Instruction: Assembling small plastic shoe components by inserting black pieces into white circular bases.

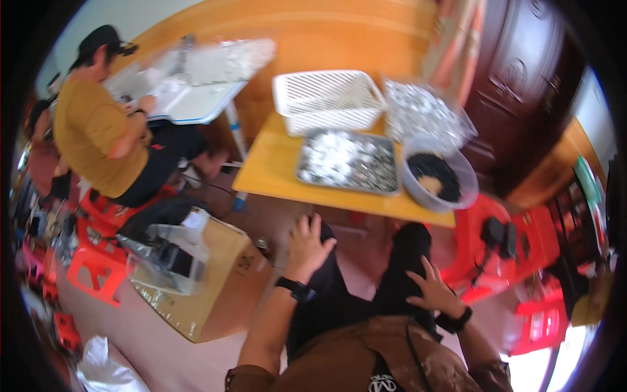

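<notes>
My left hand [309, 247] rests by my left thigh, fingers spread and holding nothing. Over my right thigh, my right hand [433, 287] is likewise open with its fingers apart. Both are short of the wooden table [274, 176] in front of me. On that table lies a metal tray [349, 188], with white pieces on its left and small dark or metallic pieces on its right. A translucent round tub [465, 196] beside it contains black pieces and something tan. Behind the tray stands a white slotted plastic basket [330, 104].
A clear bag of shiny pieces [424, 114] lies at the table's back right. An open cardboard box [228, 281] stands left of my legs. Red plastic stools [98, 261] are on both sides. A person in a mustard shirt [98, 130] works at a white table [206, 104].
</notes>
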Demonstrator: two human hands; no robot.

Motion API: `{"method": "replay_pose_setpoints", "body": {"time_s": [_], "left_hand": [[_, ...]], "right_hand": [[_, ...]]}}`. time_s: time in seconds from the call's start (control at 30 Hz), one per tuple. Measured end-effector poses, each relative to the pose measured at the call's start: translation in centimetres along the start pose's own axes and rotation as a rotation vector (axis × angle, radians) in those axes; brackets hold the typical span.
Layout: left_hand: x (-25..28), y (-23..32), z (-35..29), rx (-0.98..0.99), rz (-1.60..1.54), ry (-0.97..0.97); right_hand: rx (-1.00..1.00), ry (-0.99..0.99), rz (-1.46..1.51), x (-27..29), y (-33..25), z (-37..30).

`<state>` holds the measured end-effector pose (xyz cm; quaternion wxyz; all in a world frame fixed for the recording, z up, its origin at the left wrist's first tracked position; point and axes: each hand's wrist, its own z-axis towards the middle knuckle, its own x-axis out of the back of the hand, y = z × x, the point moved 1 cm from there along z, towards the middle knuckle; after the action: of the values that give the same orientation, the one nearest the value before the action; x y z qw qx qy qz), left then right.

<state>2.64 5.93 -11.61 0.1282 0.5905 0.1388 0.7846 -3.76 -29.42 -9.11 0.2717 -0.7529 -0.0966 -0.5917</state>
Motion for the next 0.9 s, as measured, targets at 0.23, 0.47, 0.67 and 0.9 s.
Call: {"method": "replay_pose_setpoints", "body": {"time_s": [0.23,0.47,0.67,0.9], "left_hand": [[-0.5,0.3,-2.8,-0.082,0.046,-0.075],[0.3,0.5,-6.2,-0.135,-0.026,-0.077],[1.1,0.2,-6.7,-0.138,-0.172,-0.041],[1.5,-0.7,-5.5,-0.032,-0.101,0.145]], "right_hand": [[-0.078,-0.076,0.109,1.4,-0.6,-2.9],[-0.055,-0.109,0.451,3.4,0.8,-2.9],[-0.033,0.081,0.24,1.0,4.1,2.8],[-0.315,-0.189,0.173,-5.5,7.5,11.0]]}}
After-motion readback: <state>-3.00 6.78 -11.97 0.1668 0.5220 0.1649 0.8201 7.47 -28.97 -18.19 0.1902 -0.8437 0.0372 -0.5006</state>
